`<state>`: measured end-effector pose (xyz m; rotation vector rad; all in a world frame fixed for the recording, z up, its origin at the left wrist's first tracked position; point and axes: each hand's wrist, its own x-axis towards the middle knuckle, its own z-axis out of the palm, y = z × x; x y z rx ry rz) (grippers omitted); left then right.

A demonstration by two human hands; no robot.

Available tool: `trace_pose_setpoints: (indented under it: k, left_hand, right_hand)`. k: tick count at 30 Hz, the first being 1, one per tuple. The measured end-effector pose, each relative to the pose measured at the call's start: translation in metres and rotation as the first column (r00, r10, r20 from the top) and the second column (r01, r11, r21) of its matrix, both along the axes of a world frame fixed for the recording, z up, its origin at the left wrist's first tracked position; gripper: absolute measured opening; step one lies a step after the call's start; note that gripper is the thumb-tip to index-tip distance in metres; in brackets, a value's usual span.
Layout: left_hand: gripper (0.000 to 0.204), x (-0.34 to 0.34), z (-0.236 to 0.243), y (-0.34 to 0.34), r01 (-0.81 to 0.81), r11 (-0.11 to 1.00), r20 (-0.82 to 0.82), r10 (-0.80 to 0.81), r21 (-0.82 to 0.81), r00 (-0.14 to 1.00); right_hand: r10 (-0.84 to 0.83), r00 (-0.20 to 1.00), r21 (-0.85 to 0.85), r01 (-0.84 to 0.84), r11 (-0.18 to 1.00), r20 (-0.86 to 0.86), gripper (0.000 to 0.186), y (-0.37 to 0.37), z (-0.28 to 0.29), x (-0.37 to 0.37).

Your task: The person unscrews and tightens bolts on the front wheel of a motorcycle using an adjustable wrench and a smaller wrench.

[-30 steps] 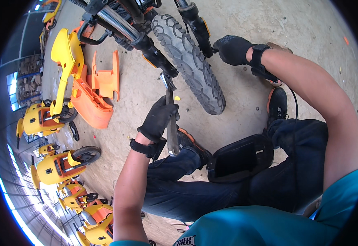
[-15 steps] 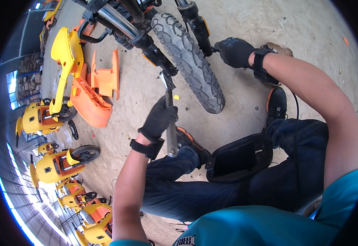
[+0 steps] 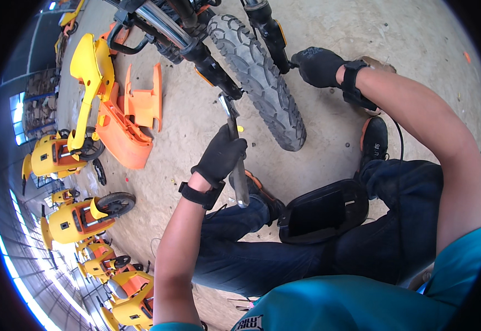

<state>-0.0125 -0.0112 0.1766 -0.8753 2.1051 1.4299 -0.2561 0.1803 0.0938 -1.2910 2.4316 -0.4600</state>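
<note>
My gloved left hand [image 3: 218, 154] grips a long silver wrench [image 3: 241, 187]; its head [image 3: 226, 103] sits at the lower end of the left fork leg [image 3: 218, 74] of an upturned-looking scooter front. The knobbly tyre [image 3: 254, 77] stands between the fork legs. At the bottom of the right fork leg [image 3: 273, 41], my gloved right hand [image 3: 318, 67] is closed around something small, mostly hidden by the fingers.
Orange panels [image 3: 124, 143] and a yellow panel [image 3: 89, 66] lie left of the fork. Several yellow scooters [image 3: 69, 220] line the left. A black case [image 3: 320, 212] lies between my legs. A pale object [image 3: 375, 65] is partly behind my right wrist.
My left hand and the wrench have shifted slightly up and to the right. My right hand has moved a little but stays at the right fork's bottom.
</note>
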Motion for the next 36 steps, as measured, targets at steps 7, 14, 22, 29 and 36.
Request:
trace_pose_setpoints:
  k: [7, 14, 22, 29, 36]
  left_hand:
    - [0.029, -0.012, 0.015, -0.012, -0.051, 0.994, 0.090, 0.042, 0.097, 0.995]
    - [0.035, -0.016, 0.018, -0.003, -0.090, 0.989, 0.085, 0.080, 0.120, 0.993]
    - [0.027, -0.008, -0.006, 0.002, -0.063, 0.997, -0.003, 0.064, 0.048, 0.998]
    - [0.048, -0.002, -0.030, 0.030, 0.108, 0.934, 0.058, -0.094, -0.342, 0.994]
    - [0.052, 0.007, -0.032, 0.023, 0.164, 0.910, 0.007, -0.175, -0.380, 0.985]
  right_hand:
    - [0.035, 0.999, 0.036, -0.034, 0.999, -0.006, 0.029, -0.005, 0.006, -0.005]
    - [0.023, 1.000, 0.079, -0.023, 0.997, -0.001, 0.031, -0.007, 0.007, -0.005]
    - [0.003, 1.000, 0.089, -0.006, 0.996, 0.031, 0.032, -0.005, 0.017, -0.001]
    - [0.043, 0.999, 0.095, -0.043, 0.995, 0.000, 0.031, -0.008, 0.005, -0.003]
    - [0.040, 0.999, 0.096, -0.039, 0.995, -0.004, 0.032, -0.008, 0.003, -0.004]
